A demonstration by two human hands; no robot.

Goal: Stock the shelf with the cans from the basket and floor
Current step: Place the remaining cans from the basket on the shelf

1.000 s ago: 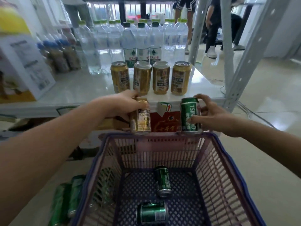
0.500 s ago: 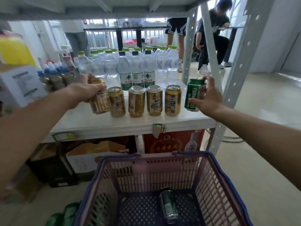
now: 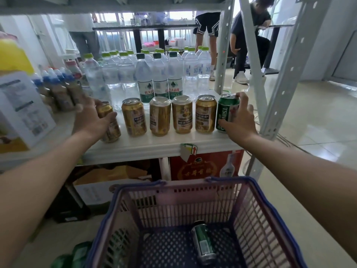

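Observation:
A row of several gold cans [image 3: 161,118] stands along the front of the white shelf [image 3: 158,147]. My left hand [image 3: 90,118] grips a gold can [image 3: 110,124] at the row's left end, tilted, its base on the shelf. At the right end stands a green can [image 3: 225,115], upright on the shelf, with my right hand [image 3: 240,120] wrapped around it. Below me is the purple basket [image 3: 185,186] with one green can [image 3: 203,242] lying inside. More green cans [image 3: 77,256] lie on the floor left of the basket.
Water bottles [image 3: 158,76] fill the shelf behind the cans, brown drink bottles [image 3: 58,88] and a white sign [image 3: 25,111] at left. Grey shelf uprights [image 3: 284,78] rise at right. Cartons [image 3: 204,167] sit under the shelf. People [image 3: 249,39] stand beyond.
Both hands lifted their cans from the basket rim up to the shelf and set them down at the two ends of the row. The view rose.

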